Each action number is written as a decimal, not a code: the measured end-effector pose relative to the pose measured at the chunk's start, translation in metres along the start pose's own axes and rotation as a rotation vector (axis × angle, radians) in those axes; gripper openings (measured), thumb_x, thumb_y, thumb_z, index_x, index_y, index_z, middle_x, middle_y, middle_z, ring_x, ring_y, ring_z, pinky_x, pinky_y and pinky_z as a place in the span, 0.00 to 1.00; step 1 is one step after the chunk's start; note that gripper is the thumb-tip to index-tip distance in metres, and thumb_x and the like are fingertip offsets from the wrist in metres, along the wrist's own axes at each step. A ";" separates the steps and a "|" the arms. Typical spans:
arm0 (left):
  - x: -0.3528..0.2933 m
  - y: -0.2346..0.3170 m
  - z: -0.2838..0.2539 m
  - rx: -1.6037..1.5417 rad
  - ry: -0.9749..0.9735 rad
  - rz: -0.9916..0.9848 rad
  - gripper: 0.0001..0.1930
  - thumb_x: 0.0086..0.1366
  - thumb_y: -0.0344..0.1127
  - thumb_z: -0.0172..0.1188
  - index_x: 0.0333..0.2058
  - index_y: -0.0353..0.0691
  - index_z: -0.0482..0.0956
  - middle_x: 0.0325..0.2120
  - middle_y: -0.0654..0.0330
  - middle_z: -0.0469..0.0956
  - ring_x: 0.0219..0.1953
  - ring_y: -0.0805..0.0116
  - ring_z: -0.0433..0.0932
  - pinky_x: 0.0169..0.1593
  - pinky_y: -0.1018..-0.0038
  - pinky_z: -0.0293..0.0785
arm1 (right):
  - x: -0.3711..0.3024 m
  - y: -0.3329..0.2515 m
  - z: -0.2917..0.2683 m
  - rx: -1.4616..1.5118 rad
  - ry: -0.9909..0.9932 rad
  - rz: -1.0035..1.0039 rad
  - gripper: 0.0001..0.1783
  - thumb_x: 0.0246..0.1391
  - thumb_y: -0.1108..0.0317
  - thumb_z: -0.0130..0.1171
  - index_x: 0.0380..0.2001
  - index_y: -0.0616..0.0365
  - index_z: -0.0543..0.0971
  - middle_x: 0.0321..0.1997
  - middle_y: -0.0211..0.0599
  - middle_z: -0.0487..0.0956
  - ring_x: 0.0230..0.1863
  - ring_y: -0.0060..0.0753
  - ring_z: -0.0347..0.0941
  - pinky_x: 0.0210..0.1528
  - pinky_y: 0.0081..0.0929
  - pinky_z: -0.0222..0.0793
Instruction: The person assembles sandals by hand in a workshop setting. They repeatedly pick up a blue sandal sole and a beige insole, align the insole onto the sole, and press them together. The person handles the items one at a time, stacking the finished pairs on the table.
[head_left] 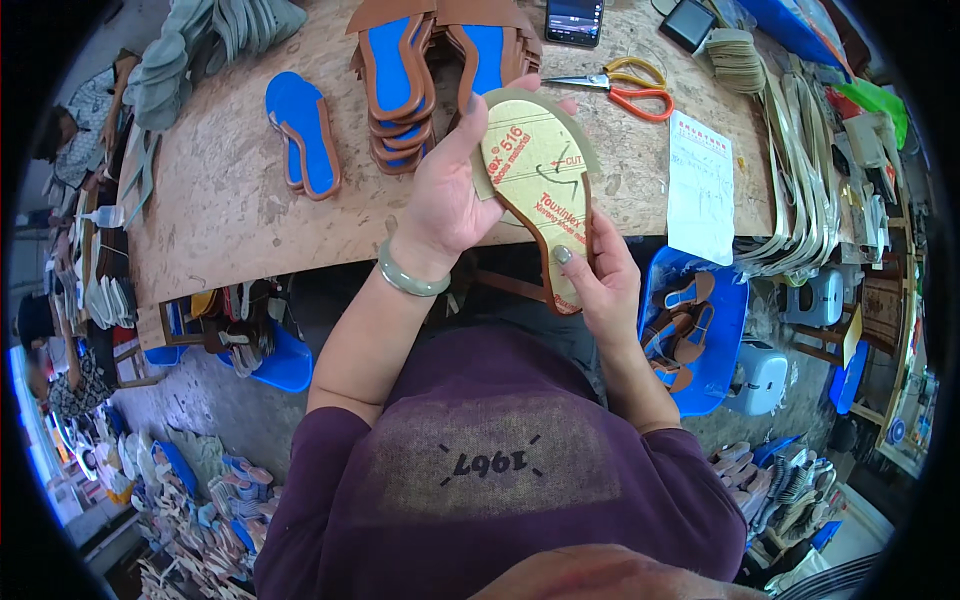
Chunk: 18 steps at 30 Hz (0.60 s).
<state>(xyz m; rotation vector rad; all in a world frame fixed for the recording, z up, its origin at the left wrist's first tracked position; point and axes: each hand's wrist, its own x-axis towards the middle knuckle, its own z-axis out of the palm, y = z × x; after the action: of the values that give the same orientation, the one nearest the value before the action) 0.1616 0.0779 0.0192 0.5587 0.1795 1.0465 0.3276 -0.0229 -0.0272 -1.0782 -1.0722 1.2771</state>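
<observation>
My left hand [448,200], with a pale bangle at its wrist, holds the wide toe end of a shoe insole [540,175]. Its thumb lies along the edge and its fingers pass behind. The insole's face is pale yellow with red print and a dark pen mark, and brown edging runs round its narrow part. An olive-grey flap [582,140] juts out past the toe end. On the narrow heel end, my right hand [608,285] presses its thumb on the face, fingers behind. The insole is tilted up in front of the table's near edge.
Stacked brown insoles with blue tops [395,75] stand at the back, a blue-topped pair [305,140] to their left. Scissors [625,85], a phone [574,20] and a paper sheet [700,190] lie rightward. A blue bin [715,350] of sandals stands below the table.
</observation>
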 end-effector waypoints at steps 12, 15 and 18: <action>-0.034 0.033 0.002 0.103 0.155 0.329 0.21 0.70 0.31 0.46 0.60 0.33 0.60 0.58 0.43 0.65 0.61 0.53 0.67 0.64 0.56 0.63 | -0.015 -0.011 0.006 0.621 -0.363 -0.006 0.38 0.56 0.77 0.50 0.68 0.66 0.48 0.68 0.54 0.58 0.67 0.48 0.59 0.63 0.49 0.63; -0.044 0.048 0.002 0.153 0.148 0.425 0.22 0.70 0.33 0.47 0.61 0.33 0.59 0.60 0.45 0.64 0.62 0.53 0.65 0.65 0.57 0.62 | -0.011 -0.029 0.031 0.710 -0.373 0.118 0.39 0.57 0.74 0.52 0.68 0.64 0.48 0.71 0.53 0.52 0.67 0.58 0.57 0.59 0.57 0.66; -0.057 0.079 -0.029 0.077 0.127 0.539 0.26 0.71 0.37 0.48 0.63 0.34 0.55 0.61 0.47 0.62 0.64 0.54 0.62 0.66 0.59 0.61 | 0.022 -0.047 0.053 0.537 -0.461 -0.065 0.32 0.60 0.77 0.47 0.67 0.66 0.53 0.69 0.50 0.58 0.68 0.44 0.59 0.63 0.42 0.64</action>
<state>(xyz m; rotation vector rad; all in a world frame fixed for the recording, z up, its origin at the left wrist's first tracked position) 0.0610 0.0687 0.0283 0.6272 0.1859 1.6065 0.2838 -0.0008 0.0283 -0.3481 -0.9962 1.6812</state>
